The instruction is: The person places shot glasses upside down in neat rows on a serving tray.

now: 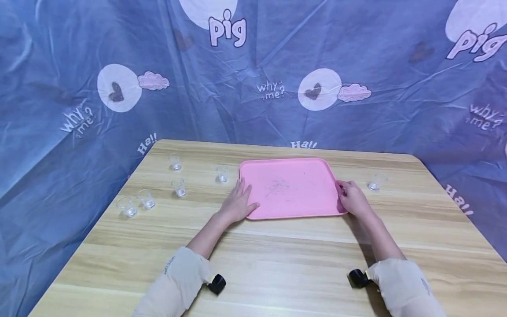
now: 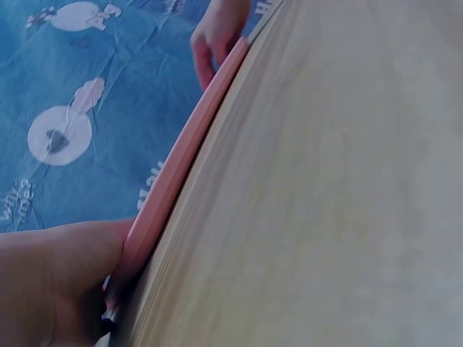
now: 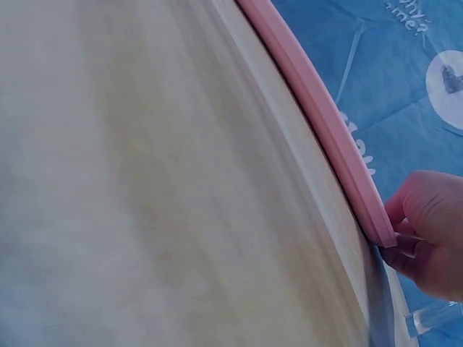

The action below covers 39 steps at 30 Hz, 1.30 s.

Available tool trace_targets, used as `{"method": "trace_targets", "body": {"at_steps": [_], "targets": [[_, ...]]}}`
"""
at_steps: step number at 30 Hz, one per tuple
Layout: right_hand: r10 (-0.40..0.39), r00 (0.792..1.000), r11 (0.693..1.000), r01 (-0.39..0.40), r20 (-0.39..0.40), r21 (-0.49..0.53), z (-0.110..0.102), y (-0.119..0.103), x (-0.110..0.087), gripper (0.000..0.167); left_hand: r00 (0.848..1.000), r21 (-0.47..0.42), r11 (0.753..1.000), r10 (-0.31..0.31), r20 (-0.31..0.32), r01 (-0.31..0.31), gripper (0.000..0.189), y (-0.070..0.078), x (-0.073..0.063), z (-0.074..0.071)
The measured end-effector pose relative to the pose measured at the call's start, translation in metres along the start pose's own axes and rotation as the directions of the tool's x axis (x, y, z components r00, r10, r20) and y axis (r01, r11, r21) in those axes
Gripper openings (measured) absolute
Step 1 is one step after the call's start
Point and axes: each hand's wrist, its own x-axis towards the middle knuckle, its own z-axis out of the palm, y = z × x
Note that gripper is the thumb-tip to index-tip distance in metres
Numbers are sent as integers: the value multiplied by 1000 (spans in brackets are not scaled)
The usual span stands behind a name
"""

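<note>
A pink rectangular tray (image 1: 291,187) lies on the wooden table, dark scuff marks on its bottom. At its left side my left hand (image 1: 236,204) holds the edge, thumb over the near left corner and fingers along the outer side. My right hand (image 1: 354,198) pinches the right rim near the front corner. In the left wrist view the tray's near side (image 2: 181,159) shows edge-on, low over the tabletop. The right wrist view has the fingers of my right hand (image 3: 432,224) at the tray's corner.
Several small clear glasses stand left of the tray, among them one glass (image 1: 222,174) close to its left side and another glass (image 1: 128,207) near the table's left edge. One more glass (image 1: 377,181) is right of the tray. A blue printed cloth (image 1: 253,110) hangs behind the table (image 1: 277,264).
</note>
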Motion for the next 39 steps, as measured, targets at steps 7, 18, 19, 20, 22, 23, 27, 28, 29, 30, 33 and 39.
{"method": "trace_targets", "body": {"at_steps": [7,18,19,20,22,23,27,28,29,30,33,39], "targets": [[54,997,993,-59,56,102,-5,-7,-19,44,999,-74,997,10,-33,-13,69,-7,7,-1],[107,989,946,-133,102,297,-14,-1,-31,45,947,-608,790,-134,-293,-76,61,-11,13,4],[113,988,941,-140,105,307,-15,1,-31,45,937,-660,745,-159,-310,-92,61,-12,14,3],[117,987,936,-146,109,322,-17,3,-32,45,931,-699,709,-183,-315,-97,60,-12,15,2],[123,985,925,-158,121,345,-20,7,-33,46,930,-748,658,-218,-297,-84,59,-13,15,-1],[126,984,919,-163,126,358,-21,9,-34,46,934,-770,635,-233,-272,-66,58,-14,15,-3],[127,982,899,-172,137,402,-25,15,-37,46,956,-815,579,-251,-151,23,54,-16,13,-10],[125,983,898,-170,135,405,-26,17,-37,46,960,-824,565,-251,-122,43,53,-17,12,-11],[122,983,899,-167,135,405,-26,17,-37,46,965,-839,541,-244,-94,55,53,-18,11,-12],[118,984,900,-163,135,404,-26,18,-38,46,969,-849,525,-235,-74,63,52,-19,11,-12],[102,986,910,-147,136,387,-26,18,-39,46,974,-878,472,-222,-34,77,52,-23,11,-9],[100,976,907,-170,195,386,-32,19,-41,49,973,-910,411,-224,-48,49,51,-26,14,-3]]}}
